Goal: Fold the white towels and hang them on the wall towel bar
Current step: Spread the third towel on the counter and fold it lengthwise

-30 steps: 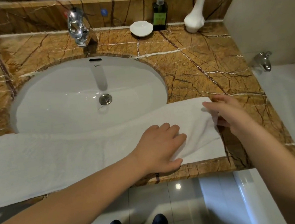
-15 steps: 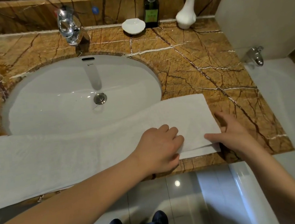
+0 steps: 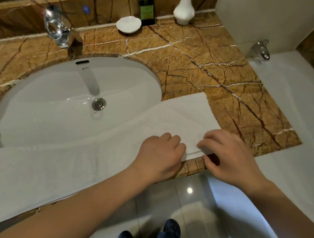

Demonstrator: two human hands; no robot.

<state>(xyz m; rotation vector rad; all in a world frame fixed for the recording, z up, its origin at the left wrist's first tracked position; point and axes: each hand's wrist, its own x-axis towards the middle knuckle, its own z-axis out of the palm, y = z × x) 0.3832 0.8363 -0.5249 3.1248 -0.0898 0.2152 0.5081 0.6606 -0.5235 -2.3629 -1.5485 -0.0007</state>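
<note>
Brown veined marble fills the upper frame as the counter (image 3: 213, 57), with a white sink (image 3: 38, 114) set into its left half. Your right grip (image 3: 229, 156), just right of centre, holds the near right corner of the white towel (image 3: 61, 165). Its fingers lie over the top and its thumb is tucked under, where the cloth meets the counter's front edge. Your left grip (image 3: 159, 156) sits just beside it to the left, on the towel, knuckles up and fingers bent. Whether it pinches cloth or only presses down cannot be told from this view. Between the two grips a layered edge shows, so this end looks already doubled. The towel's long axis runs left to right, from the left border to its square end right of centre. It lies along the counter's front and over the sink's near rim. Both grips are at that right end, so nearly all the length lies to their left, nearer your left grip. The next fold probably means carrying this end leftward along that axis. Further out, a chrome faucet (image 3: 57, 27), a white soap dish (image 3: 128, 24), a dark bottle (image 3: 146, 9) and a white vase (image 3: 184, 12) line the top edge. No towel bar is in view.
</note>
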